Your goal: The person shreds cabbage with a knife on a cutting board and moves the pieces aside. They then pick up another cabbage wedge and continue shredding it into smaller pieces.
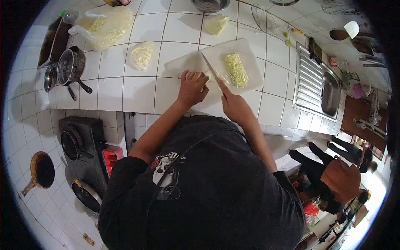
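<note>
My right hand point(238, 109) is wrapped round the handle of a kitchen knife point(210, 66), its blade pointing away over a whitish cutting board point(255, 62). To the left of the blade, my left hand point(193, 88) presses down with curled fingers on a pale piece of cabbage point(209, 76), mostly hidden under them. A heap of shredded cabbage point(236, 70) lies on the board, right of the knife. Beyond the board sits a cabbage wedge point(216, 25). Another cut cabbage piece point(142, 55) rests on the tiles to the left.
A plastic bag point(114, 31) of shredded cabbage stands at the back left, near black pans point(71, 66). A dark bowl point(210, 4) and a wire strainer point(264, 21) are at the back. The sink point(330, 95) is at right. Other people point(339, 179) stand behind, lower right.
</note>
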Available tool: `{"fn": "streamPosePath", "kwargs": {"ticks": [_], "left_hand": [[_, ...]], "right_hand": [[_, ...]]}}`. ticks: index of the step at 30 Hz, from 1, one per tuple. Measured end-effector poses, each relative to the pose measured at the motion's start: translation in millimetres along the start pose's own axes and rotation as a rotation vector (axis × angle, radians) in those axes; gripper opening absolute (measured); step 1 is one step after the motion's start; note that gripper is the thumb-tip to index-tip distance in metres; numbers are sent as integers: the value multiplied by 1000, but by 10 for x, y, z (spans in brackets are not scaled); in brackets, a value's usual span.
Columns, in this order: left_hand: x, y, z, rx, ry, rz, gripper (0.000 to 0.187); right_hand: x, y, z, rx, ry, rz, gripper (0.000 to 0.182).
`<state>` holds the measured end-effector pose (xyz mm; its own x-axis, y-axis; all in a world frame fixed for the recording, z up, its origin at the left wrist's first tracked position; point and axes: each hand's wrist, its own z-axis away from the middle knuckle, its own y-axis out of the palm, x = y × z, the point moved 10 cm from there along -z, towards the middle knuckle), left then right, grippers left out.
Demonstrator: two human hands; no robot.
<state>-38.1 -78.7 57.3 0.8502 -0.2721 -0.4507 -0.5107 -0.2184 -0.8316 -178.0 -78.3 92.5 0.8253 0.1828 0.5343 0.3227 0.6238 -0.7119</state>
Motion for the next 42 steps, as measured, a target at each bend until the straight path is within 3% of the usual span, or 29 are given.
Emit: {"fn": "streamPosePath", "kwargs": {"ticks": [2,5,7,13,18,21,23,26,28,34,38,40,41,42], "left_hand": [[1,13,7,6,3,36,39],[-6,3,-4,3,7,-2,33],[11,5,10,-13,11,11,32],[18,0,10,2,-18,15,29],[34,1,-10,-22,4,53,26],[101,-20,-16,-48,-21,111,26],[164,52,-35,75,-68,126,36],[229,-60,-33,32,-103,26,31],[292,-140,50,6,-123,-32,30],[384,-200,231,-69,-202,-62,27],[387,-223,303,-94,-219,-55,26],[402,-223,345,-111,-220,-71,26],[403,-225,361,-123,-213,-82,26],[412,-239,371,-126,-219,-85,26]], "right_hand": [[-39,-10,64,13,18,-46,66],[-188,258,-115,-47,-1,-71,67],[-183,356,-268,-194,-30,-86,72],[18,23,32,-48,-67,-48,73],[-257,481,-209,-182,-43,-77,72],[-272,391,-244,-227,-71,-138,68],[-243,251,-156,-228,-77,-167,65],[-249,71,4,-256,-85,-269,63],[-358,199,87,-68,-32,-298,66],[-499,495,159,154,-13,-356,64],[-623,369,72,18,-148,-275,64],[-736,222,27,48,41,-348,63],[-827,194,62,181,240,-348,62],[-788,137,37,186,235,-344,62]]}}
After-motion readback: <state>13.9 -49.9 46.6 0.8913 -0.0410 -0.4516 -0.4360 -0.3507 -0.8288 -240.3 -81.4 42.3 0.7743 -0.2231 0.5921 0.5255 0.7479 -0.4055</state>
